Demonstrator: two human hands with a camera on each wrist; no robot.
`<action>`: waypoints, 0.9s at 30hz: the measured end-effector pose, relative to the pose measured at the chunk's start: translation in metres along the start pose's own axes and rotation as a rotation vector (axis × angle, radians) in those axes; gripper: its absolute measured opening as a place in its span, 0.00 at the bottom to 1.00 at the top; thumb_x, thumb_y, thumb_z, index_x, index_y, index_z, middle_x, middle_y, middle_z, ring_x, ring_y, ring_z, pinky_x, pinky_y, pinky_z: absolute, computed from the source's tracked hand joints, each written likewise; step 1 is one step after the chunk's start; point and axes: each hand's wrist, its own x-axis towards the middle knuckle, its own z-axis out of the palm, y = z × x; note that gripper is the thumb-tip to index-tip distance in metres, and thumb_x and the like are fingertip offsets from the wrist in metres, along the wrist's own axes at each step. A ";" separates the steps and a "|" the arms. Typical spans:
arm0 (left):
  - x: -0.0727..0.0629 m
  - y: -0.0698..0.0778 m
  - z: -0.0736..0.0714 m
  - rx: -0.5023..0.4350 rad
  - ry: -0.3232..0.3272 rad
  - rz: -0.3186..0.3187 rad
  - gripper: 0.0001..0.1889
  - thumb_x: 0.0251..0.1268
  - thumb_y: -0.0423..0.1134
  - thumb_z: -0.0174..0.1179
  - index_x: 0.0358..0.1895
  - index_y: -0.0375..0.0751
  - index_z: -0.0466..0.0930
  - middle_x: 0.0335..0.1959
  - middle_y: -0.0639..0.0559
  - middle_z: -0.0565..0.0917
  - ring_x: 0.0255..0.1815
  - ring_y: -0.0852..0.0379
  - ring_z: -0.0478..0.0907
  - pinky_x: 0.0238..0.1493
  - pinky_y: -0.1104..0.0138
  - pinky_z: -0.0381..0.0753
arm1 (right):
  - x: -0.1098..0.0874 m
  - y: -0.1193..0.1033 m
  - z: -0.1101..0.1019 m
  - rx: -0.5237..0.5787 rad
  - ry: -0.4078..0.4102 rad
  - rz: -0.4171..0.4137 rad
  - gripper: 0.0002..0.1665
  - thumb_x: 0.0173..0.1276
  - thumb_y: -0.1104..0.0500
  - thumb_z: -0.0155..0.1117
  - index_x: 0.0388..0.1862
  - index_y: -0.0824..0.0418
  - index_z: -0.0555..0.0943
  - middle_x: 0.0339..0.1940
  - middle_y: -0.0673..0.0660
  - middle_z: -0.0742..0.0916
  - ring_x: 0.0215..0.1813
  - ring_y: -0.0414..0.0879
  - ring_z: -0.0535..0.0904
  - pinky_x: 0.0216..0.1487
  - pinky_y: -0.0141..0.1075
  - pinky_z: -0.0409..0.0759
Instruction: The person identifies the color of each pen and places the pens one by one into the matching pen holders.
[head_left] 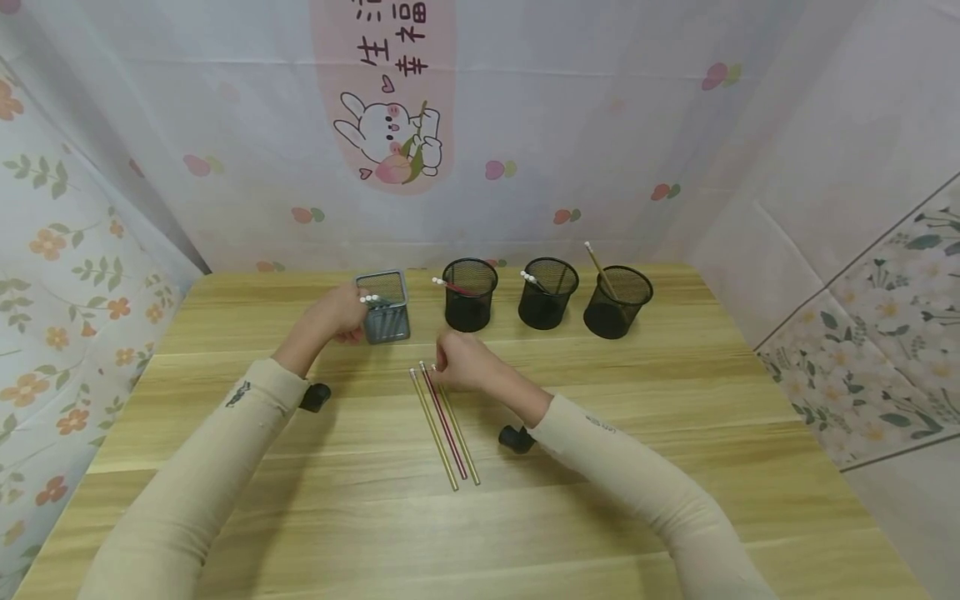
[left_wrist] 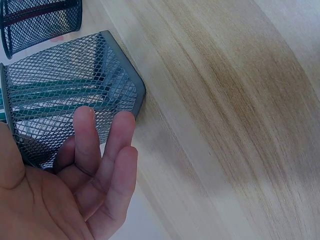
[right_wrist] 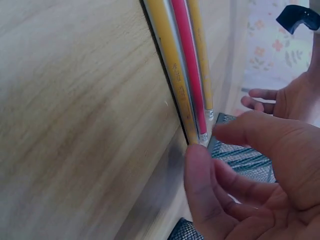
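My left hand (head_left: pixel 343 312) is at the left side of a grey square mesh pencil holder (head_left: pixel 387 325). Its thumb and index finger appear to pinch the rim, while the other fingers (left_wrist: pixel 122 175) curve loosely alongside the mesh. Green pencils (left_wrist: pixel 55 95) with white ends stand inside. On the table, two yellow pencils and a red pencil (head_left: pixel 448 429) lie nearly side by side. My right hand (head_left: pixel 468 362) is at their eraser ends, its thumb and index finger apart. The index fingertip covers the end of the nearer yellow pencil (right_wrist: pixel 172 70) in the right wrist view.
Three round black mesh holders stand in a row: one with red pencils (head_left: pixel 468 312), one with dark, white-ended pencils (head_left: pixel 542 310), and a tilted one (head_left: pixel 609 317) with a yellow pencil. A patterned curtain (head_left: pixel 525 108) hangs behind the wooden table (head_left: pixel 360 517).
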 end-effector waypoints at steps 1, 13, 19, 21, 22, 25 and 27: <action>0.000 -0.001 0.000 -0.005 0.000 -0.005 0.20 0.83 0.35 0.31 0.52 0.23 0.73 0.24 0.38 0.81 0.29 0.41 0.85 0.32 0.54 0.85 | 0.000 0.000 0.001 -0.007 -0.013 0.016 0.16 0.65 0.57 0.75 0.25 0.58 0.76 0.21 0.49 0.78 0.24 0.42 0.71 0.27 0.33 0.69; 0.001 -0.003 0.000 0.001 0.001 0.003 0.22 0.84 0.38 0.31 0.51 0.25 0.73 0.25 0.38 0.82 0.31 0.40 0.85 0.34 0.53 0.84 | -0.003 -0.001 0.006 0.046 -0.110 0.127 0.20 0.60 0.65 0.73 0.11 0.59 0.77 0.09 0.49 0.81 0.13 0.40 0.78 0.22 0.31 0.72; 0.001 -0.004 0.000 0.006 0.005 0.017 0.18 0.85 0.38 0.32 0.42 0.30 0.71 0.25 0.38 0.82 0.30 0.40 0.85 0.32 0.53 0.84 | -0.004 -0.003 0.006 0.052 -0.125 0.133 0.22 0.61 0.66 0.73 0.10 0.59 0.77 0.10 0.52 0.82 0.14 0.43 0.81 0.24 0.31 0.75; 0.001 -0.004 0.000 0.005 0.008 0.019 0.17 0.84 0.37 0.32 0.39 0.32 0.69 0.25 0.38 0.82 0.30 0.40 0.85 0.31 0.54 0.84 | -0.004 -0.004 0.005 0.044 -0.131 0.140 0.23 0.62 0.66 0.73 0.09 0.59 0.77 0.10 0.52 0.82 0.14 0.43 0.81 0.24 0.31 0.75; 0.002 -0.005 0.000 0.005 0.011 0.018 0.17 0.84 0.36 0.33 0.39 0.32 0.70 0.24 0.38 0.82 0.30 0.40 0.85 0.31 0.54 0.84 | -0.004 -0.005 0.005 0.042 -0.135 0.146 0.23 0.62 0.65 0.73 0.09 0.59 0.77 0.10 0.52 0.82 0.14 0.43 0.81 0.24 0.31 0.75; 0.001 -0.004 0.000 0.007 0.014 0.015 0.16 0.83 0.35 0.32 0.39 0.32 0.70 0.24 0.39 0.81 0.29 0.40 0.85 0.30 0.55 0.84 | -0.002 -0.005 0.005 0.038 -0.143 0.157 0.25 0.61 0.66 0.74 0.07 0.59 0.75 0.09 0.53 0.82 0.13 0.43 0.81 0.22 0.31 0.73; 0.001 -0.003 0.000 0.010 0.014 0.012 0.17 0.83 0.36 0.32 0.42 0.30 0.71 0.24 0.39 0.82 0.29 0.41 0.85 0.30 0.56 0.84 | -0.001 -0.005 0.006 0.023 -0.143 0.157 0.27 0.60 0.65 0.75 0.06 0.58 0.73 0.08 0.52 0.81 0.13 0.43 0.81 0.21 0.30 0.72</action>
